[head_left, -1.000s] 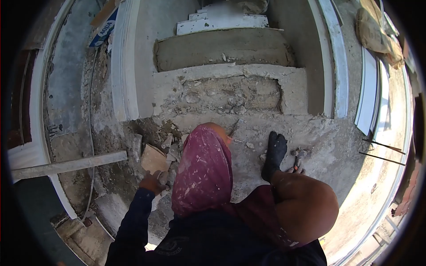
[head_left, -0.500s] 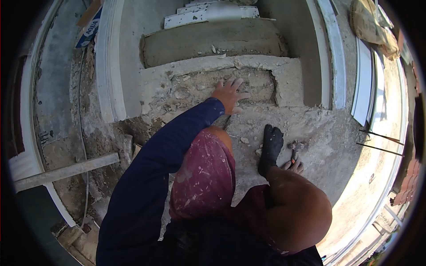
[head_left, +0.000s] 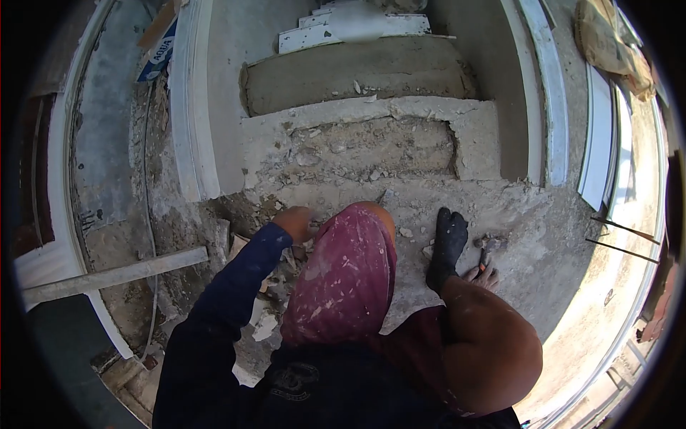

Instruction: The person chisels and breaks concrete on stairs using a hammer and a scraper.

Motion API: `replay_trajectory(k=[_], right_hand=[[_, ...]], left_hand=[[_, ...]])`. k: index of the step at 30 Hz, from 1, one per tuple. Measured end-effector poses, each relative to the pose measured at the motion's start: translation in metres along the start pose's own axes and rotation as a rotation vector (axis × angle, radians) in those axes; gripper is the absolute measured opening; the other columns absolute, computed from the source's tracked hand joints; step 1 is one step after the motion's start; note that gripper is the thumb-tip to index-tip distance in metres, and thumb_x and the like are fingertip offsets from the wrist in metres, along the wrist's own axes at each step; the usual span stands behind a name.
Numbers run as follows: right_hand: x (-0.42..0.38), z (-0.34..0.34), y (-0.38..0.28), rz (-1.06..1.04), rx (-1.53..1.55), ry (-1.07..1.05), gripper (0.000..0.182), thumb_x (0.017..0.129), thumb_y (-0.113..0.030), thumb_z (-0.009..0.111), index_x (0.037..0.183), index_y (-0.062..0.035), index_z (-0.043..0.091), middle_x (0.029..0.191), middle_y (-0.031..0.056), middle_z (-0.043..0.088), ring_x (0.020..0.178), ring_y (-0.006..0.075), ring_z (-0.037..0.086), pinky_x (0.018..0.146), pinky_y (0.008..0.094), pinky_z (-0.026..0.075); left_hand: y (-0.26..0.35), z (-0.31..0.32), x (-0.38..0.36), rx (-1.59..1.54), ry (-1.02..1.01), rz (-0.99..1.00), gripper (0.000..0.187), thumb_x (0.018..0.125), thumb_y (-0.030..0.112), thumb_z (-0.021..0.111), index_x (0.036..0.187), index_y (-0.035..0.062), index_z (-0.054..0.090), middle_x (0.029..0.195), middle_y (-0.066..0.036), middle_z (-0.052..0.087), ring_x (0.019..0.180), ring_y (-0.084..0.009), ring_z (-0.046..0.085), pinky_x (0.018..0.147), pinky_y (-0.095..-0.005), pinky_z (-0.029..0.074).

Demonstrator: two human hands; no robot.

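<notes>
The right hand (head_left: 484,278), right of centre in the lower half of the frame, is closed around the orange-marked handle of a hammer (head_left: 491,244); how tightly it grips cannot be told. The hammer's head lies on the concrete floor (head_left: 536,243), probably so that the ground bears its weight while the tool stays within reach. A dark-covered foot (head_left: 447,249) is planted just beside it, and the person squats low, which seems to suit work at floor level.

The left hand (head_left: 296,223), left of centre, is down beside the knee in maroon cloth (head_left: 341,279). Its fingers are partly hidden, so whether they are open or hold anything cannot be told. Broken rubble (head_left: 266,326) lies below it in the frame, along the outer side of that leg.

At upper centre, a rough-bottomed recess (head_left: 371,146) is cut into the pale slab, loose crumbs along its near edge. A long plank (head_left: 118,275) juts in from the left edge, apart from both hands.
</notes>
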State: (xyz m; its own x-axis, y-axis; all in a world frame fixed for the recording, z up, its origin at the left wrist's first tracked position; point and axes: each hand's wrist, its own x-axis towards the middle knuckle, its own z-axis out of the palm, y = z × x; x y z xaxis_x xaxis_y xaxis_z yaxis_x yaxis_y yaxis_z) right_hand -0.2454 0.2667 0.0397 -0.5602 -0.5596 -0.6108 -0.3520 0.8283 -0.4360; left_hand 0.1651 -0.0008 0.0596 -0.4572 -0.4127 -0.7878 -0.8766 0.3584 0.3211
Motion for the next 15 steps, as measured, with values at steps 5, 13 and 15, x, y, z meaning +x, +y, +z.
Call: replay_trajectory(k=[5, 13, 15], right_hand=[[0.002, 0.003, -0.002, -0.027, -0.021, -0.005, 0.026, 0.099, -0.030, 0.058, 0.099, -0.0040, 0.061, 0.076, 0.0078, 0.055, 0.064, 0.0186, 0.051, 0.057, 0.0330, 0.041], [0.001, -0.005, 0.002, -0.029, -0.020, -0.018, 0.025, 0.099, -0.029, 0.058, 0.099, -0.0042, 0.061, 0.075, 0.0068, 0.054, 0.062, 0.0173, 0.051, 0.055, 0.0320, 0.041], [-0.003, -0.011, 0.009, -0.011, -0.028, -0.023, 0.025, 0.099, -0.029, 0.058, 0.099, -0.0042, 0.061, 0.074, 0.0065, 0.054, 0.062, 0.0170, 0.051, 0.055, 0.0318, 0.041]], left_hand=[[0.034, -0.030, 0.119, 0.086, 0.932, 0.138, 0.051, 0.093, 0.024, 0.063, 0.142, 0.0150, 0.051, 0.141, -0.014, 0.050, 0.134, -0.0379, 0.042, 0.113, -0.0484, 0.034], [-0.015, 0.002, 0.045, 0.103, 0.242, -0.219, 0.035, 0.091, 0.026, 0.062, 0.123, 0.0101, 0.063, 0.132, -0.015, 0.058, 0.128, -0.0351, 0.049, 0.111, -0.0494, 0.035], [0.014, -0.031, -0.003, -0.286, 0.043, -0.385, 0.041, 0.090, 0.027, 0.064, 0.126, 0.0070, 0.062, 0.136, -0.017, 0.055, 0.129, -0.0366, 0.048, 0.113, -0.0494, 0.033]])
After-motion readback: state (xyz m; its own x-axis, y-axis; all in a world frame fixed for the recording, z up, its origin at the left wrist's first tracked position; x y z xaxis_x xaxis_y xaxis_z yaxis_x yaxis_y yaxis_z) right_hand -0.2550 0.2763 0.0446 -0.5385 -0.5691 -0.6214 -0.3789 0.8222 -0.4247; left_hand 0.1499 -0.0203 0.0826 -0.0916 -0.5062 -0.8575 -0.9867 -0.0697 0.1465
